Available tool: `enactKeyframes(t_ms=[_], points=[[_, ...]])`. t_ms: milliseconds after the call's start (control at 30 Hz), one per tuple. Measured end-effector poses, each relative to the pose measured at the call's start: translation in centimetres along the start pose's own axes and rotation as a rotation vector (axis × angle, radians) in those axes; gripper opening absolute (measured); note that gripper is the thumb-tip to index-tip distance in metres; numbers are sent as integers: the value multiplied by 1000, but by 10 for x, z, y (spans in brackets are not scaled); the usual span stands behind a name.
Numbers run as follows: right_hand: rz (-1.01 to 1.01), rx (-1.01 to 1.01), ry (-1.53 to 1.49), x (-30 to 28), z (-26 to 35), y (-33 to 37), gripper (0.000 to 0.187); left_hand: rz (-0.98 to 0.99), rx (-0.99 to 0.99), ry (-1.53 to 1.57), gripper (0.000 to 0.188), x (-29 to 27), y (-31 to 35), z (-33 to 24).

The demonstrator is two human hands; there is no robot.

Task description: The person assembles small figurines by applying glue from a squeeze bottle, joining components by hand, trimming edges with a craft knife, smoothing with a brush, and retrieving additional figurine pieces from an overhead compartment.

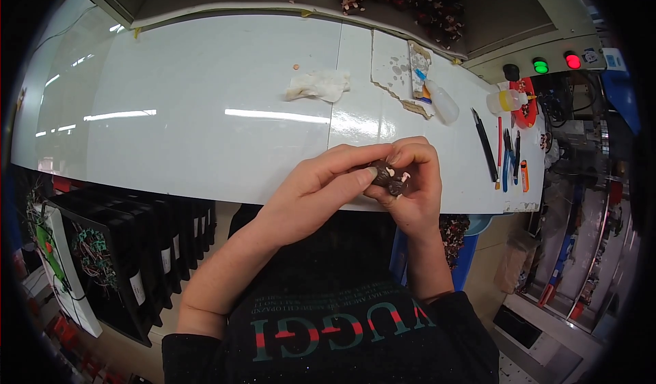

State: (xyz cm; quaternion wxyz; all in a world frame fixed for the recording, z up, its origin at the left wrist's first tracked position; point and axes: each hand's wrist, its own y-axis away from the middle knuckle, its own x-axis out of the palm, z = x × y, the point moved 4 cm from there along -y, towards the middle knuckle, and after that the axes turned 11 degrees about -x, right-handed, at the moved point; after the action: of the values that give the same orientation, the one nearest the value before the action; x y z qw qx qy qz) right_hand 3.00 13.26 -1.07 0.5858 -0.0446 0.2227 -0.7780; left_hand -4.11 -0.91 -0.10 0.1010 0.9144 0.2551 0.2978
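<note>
My left hand [311,187] and my right hand [422,191] meet over the near edge of the white table [205,145]. Between their fingers is a small dark brown moulded figure [393,179] with pale pink bits on it. The left thumb presses on the figure from the left while the left fingers reach over its far side. Curled fingers and thumb of the right hand hold it from the right. Much of the figure is hidden by the fingers, so its exact kind cannot be made out.
Right of my hands lie black tweezers [484,145], blue-handled pliers [506,160] and an orange cutter [525,176]. Beyond are a clear bottle [443,104], a yellow-banded bottle [504,102] and a crumpled cloth [318,85]. Similar dark pieces [410,1] fill the far bay; a blue bin [467,257] stands below.
</note>
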Motion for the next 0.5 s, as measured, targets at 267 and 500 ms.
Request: enactKeyframes(t_ms=[267,500], points=[[-13,1,-25,3,-3,-2,47,14,39,-13,38,-5,0,1],[54,-70,33,-6,6,-11,45,26,22,25,38,11,-4,-6]])
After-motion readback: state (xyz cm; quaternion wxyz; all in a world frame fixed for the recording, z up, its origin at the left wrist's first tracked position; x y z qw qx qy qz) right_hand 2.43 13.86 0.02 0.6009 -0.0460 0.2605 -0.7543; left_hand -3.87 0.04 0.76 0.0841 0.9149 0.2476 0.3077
